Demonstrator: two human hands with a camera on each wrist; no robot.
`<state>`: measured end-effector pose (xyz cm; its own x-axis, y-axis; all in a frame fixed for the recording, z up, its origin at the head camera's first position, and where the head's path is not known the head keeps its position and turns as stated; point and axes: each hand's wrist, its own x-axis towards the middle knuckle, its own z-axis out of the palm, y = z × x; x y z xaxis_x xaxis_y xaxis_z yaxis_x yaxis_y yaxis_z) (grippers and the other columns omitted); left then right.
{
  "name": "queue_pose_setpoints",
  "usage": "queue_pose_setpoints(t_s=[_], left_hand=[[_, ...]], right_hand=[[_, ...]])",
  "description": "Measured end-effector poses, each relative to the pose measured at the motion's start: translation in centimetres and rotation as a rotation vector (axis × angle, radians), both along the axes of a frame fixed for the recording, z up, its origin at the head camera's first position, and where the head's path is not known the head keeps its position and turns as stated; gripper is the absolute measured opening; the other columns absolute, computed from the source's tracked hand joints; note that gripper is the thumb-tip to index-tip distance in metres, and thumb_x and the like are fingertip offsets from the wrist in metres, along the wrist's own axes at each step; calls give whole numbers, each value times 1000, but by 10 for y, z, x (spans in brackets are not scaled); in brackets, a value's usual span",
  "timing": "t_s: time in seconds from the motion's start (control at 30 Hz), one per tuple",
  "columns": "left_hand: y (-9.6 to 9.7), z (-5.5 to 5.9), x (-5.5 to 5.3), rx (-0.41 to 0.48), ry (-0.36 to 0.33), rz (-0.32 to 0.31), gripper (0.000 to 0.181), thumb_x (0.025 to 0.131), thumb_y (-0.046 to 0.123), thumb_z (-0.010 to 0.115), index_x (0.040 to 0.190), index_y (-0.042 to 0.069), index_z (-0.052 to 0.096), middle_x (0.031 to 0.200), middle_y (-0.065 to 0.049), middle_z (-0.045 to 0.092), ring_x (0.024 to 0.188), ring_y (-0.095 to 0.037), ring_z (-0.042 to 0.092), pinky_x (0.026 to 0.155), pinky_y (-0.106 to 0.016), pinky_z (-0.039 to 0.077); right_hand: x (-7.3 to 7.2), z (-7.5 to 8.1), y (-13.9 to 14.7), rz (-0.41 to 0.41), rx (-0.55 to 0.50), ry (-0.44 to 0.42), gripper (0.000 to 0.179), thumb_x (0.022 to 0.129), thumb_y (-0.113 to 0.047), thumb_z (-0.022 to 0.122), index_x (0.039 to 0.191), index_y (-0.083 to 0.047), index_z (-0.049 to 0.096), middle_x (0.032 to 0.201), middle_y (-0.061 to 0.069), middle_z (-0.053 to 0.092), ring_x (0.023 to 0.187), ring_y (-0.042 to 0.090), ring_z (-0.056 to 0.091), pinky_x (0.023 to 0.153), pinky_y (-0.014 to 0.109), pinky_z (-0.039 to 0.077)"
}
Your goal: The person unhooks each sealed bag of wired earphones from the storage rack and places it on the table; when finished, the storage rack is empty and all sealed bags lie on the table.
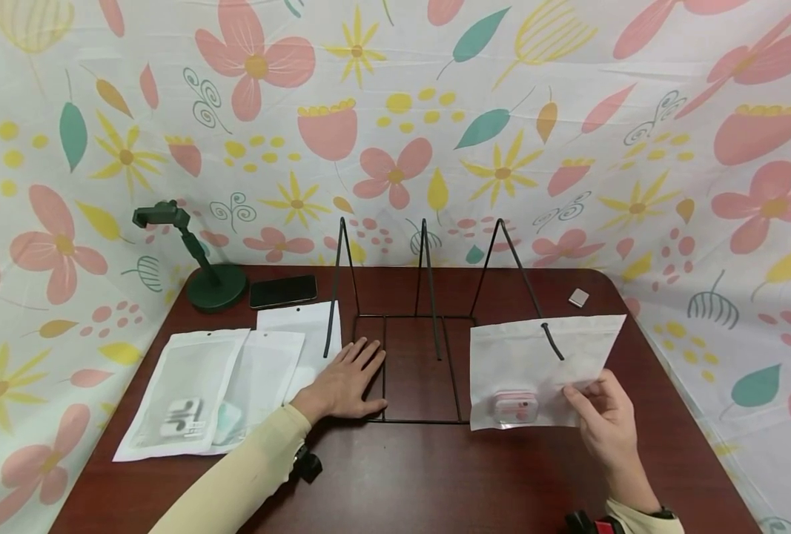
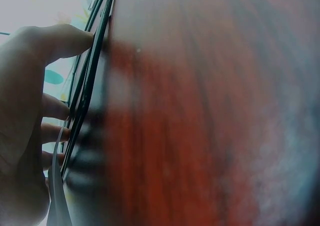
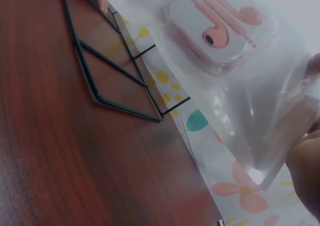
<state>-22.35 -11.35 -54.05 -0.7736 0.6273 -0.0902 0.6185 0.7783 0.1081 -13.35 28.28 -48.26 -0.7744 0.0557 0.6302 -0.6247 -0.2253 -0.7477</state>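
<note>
A black wire rack with three upright prongs stands mid-table. My left hand rests on its left base wire, fingers extended; in the left wrist view the thumb touches the wire. A white translucent zip bag is on the rack's right prong, whose tip pokes out through the front near the bag's top edge. Inside lies a clear case of pink wired earphones, low in the bag. My right hand pinches the bag's lower right edge between thumb and fingers.
Several white bags overlap on the left, the front one holding white earphones. Behind them are a black phone and a dark green phone stand. A small white-and-silver item lies back right. A floral cloth hangs behind.
</note>
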Motion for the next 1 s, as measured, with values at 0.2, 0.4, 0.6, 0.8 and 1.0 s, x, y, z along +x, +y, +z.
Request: queue_pose_setpoints(t_s=[0.2,0.4,0.6,0.8,1.0], left_hand=[[-1,1,0,8,-4,0,88,90,69,45,155,12,26,162,-11,19,150,-34,14,120,-49,17],[-1,2,-1,4,-3,3,89,90,69,45,155,11,26,162,-11,19,150,-34,14,120,-49,16],[-1,2,-1,18,-2,-5,89,90,68,46,154,10,27,162,-12,20,149,-35,15,120,-50,17],[-1,1,0,18,2,-9,89,90,68,46,154,10,27,161,-13,20,149,-35,15,120,-50,17],[0,1,0,15,-7,-8,89,90,68,46,155,10,26,162,-12,19,150,-34,14,120,-49,17]], right_hand=[[2,2,-1,50,-43,20,38,78,38,34,107,21,50,98,14,71,82,14,64,67,22,51],[3,2,0,28,-6,22,38,77,38,36,107,20,50,99,12,71,82,13,64,67,21,50],[6,3,4,5,18,28,38,76,39,36,106,21,50,97,11,72,82,12,65,67,20,50],[11,2,5,14,3,17,41,75,40,35,106,20,51,95,11,72,79,12,64,65,21,50],[14,2,5,10,4,21,42,74,40,33,106,20,51,94,12,71,78,13,63,64,21,49]])
